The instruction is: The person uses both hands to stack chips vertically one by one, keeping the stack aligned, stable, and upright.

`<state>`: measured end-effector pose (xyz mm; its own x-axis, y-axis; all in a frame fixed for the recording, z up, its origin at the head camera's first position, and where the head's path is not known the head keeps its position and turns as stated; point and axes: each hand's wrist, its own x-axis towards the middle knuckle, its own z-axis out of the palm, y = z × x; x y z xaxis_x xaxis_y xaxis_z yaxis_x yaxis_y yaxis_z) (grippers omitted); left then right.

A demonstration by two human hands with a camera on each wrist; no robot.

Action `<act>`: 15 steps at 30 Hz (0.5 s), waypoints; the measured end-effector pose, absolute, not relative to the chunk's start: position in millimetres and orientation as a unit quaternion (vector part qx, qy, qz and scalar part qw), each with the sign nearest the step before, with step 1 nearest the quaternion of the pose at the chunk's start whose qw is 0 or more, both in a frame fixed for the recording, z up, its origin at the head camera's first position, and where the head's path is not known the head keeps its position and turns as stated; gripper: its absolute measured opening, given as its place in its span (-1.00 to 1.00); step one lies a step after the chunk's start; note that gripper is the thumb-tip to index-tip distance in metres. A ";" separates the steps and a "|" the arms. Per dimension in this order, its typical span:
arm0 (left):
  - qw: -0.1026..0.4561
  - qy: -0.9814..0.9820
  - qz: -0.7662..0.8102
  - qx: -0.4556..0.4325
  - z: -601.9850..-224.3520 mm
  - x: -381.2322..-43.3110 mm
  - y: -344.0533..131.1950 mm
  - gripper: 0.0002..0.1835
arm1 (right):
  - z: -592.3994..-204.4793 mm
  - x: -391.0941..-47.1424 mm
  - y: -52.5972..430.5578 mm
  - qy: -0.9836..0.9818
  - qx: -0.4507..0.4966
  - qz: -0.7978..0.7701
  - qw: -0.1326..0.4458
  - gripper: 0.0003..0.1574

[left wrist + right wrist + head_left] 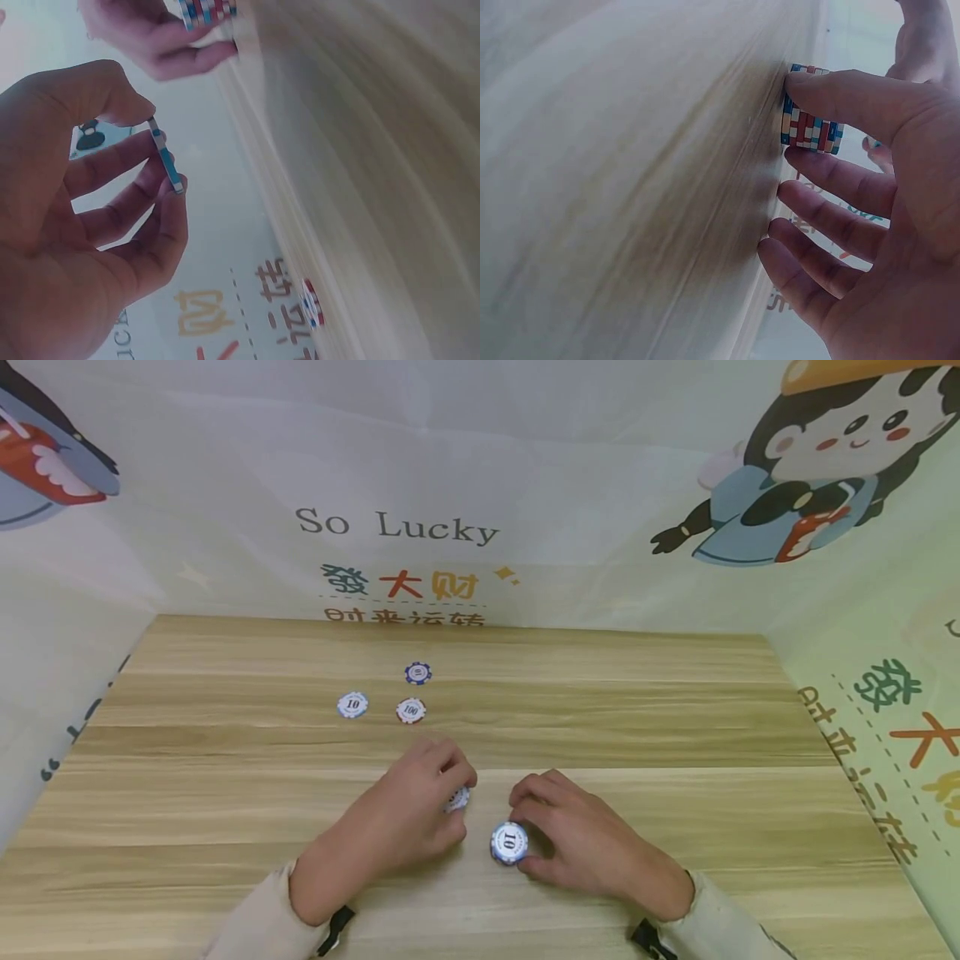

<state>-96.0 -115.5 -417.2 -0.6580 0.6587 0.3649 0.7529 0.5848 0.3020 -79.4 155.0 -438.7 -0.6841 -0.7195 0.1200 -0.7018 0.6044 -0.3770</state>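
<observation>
My left hand (401, 806) pinches a light blue and white poker chip (166, 159) between thumb and fingers, raised above the table in the left wrist view. Much of that chip is covered by the fingers in the head view. To its right, my right hand (585, 839) holds a short stack of poker chips (509, 842) at its sides with thumb and index finger. The stack stands on the table and its top chip reads 10. Blue, red and white edges show on the stack (810, 124) in the right wrist view; the other fingers extend beside it.
Beyond the left hand, three loose chips lie flat on the wooden table (637, 710): a light blue one (352, 704), a red one (411, 711) and a dark blue one (417, 673). A printed cloth (562, 485) hangs along the back and sides.
</observation>
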 end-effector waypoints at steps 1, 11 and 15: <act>0.102 -0.883 -0.219 -0.402 -416.5 -94.1 -113.7 -0.72 | -438.8 -79.5 155.0 0.895 -0.397 -0.201 0.022 -0.54; 0.088 -0.852 -0.243 -0.456 -419.1 -79.4 -94.2 -0.71 | -438.7 -79.4 155.1 0.895 -0.400 -0.197 0.019 -0.52; 0.092 -0.836 -0.249 -0.481 -423.1 -77.3 -87.5 -0.66 | -438.3 -79.3 155.4 0.896 -0.402 -0.188 0.016 -0.42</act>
